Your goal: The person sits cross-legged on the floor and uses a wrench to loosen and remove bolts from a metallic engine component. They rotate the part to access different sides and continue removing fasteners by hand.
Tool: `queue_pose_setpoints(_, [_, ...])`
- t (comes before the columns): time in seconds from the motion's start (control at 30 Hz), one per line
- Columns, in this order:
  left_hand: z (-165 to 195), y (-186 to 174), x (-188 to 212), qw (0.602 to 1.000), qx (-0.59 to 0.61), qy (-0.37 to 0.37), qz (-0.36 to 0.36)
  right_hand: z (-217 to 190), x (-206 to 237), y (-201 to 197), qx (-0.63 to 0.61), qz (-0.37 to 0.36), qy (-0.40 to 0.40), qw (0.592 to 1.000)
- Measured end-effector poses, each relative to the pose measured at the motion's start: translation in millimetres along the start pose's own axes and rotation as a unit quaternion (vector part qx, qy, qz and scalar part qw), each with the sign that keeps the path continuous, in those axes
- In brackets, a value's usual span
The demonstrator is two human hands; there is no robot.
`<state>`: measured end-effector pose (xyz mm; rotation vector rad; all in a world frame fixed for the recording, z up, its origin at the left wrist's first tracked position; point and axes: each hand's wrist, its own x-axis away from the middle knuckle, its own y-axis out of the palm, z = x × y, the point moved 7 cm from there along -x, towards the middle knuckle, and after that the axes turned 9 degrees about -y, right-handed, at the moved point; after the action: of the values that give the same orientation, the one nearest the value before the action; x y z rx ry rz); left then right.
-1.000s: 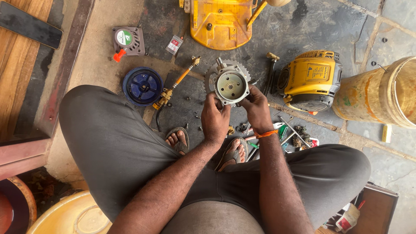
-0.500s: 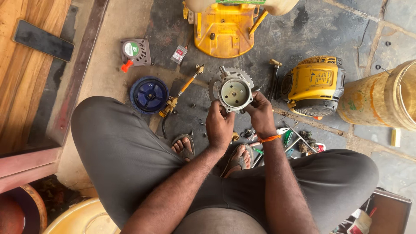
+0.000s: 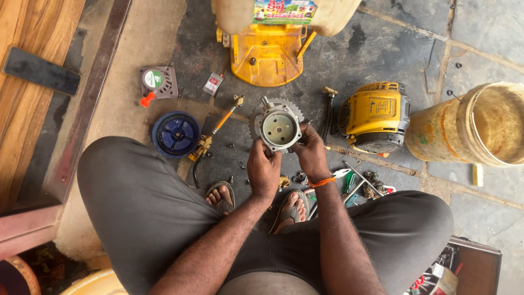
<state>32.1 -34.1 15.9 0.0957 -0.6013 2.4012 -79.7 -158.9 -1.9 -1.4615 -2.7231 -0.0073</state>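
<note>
Round metal housing (image 3: 279,128) being held above stone floor (image 3: 382,43), open face tilted up for viewing; left hand (image 3: 263,168) and right hand (image 3: 311,154) both gripping rim, steadying it.

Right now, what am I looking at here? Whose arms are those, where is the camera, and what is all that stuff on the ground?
The camera sits on a person's head and looks straight down, so the arms are that person's own. They are seated with knees spread, sandalled feet on a stone floor.

Both hands hold one thing: a round grey metal machine part with a flat disc face. The left hand grips its lower left edge, the right hand its right side.

On the floor around it lie a blue round cover, a brass and orange rod, a small grey starter housing with a red handle, a yellow engine cover, a yellow frame at the top and a worn bucket on the right. Small hand tools lie by the right foot.
</note>
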Motion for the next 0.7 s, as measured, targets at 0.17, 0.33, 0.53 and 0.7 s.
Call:
queue_pose_setpoints(0.17, [0,0,-2,0.999,0.013,0.032,0.006,3,3,-2,0.024,-0.021,0.035,0.999])
queue_pose_setpoints(0.33, [0,2,0,1.000,0.011,0.019,-0.002,-4,-2,0,0.019,0.019,-0.017,1.000])
queue_pose_setpoints(0.53, [1,0,-3,1.000,0.005,0.017,0.005,0,1,-3,0.005,-0.028,0.023,0.999])
queue_pose_setpoints(0.7, [-1,2,-3,1.000,0.001,0.024,-0.003,7,-1,-3,0.010,0.015,-0.019,1.000])
